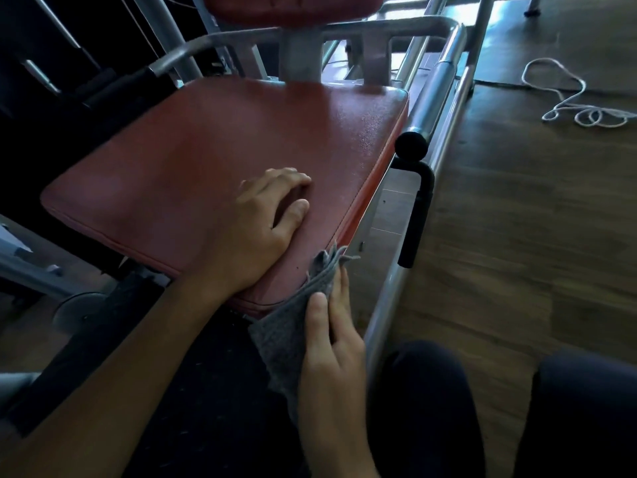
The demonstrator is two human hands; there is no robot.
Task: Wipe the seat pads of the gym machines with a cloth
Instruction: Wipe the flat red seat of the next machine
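Red vinyl seat pad (pixel 206 160): a rounded, near-square slab with a fine pebbled grain and a piped seam along the edge. It fills the middle of the frame, one corner aimed at me at lower centre and its right edge running to the upper right.

My left hand (pixel 255 229) rests palm-down on the pad near that corner, fingers loose and slightly spread, gripping nothing.

Grey felt-like cloth (pixel 293 322): fuzzy, folded, with a frayed tip. It lies against the pad's near corner at lower centre, its long axis running from the bottom of the frame up-right and the tip pointing up the right edge.

My right hand (pixel 331 343) lies on the cloth, thumb and forefinger straight along it, pressing it to the corner. Its other fingers are hidden.

Around the pad:
- A silver steel tube frame (pixel 437 84) wraps the back and right side.
- A black round knob (pixel 411 147) and a black foam-sleeved lever (pixel 415 222) stand just beside the right edge.
- A second red pad (pixel 293 8) sits at the top.
- A loose white cord (pixel 568 98) lies on the brown wood-plank floor (pixel 517 236) at upper right.
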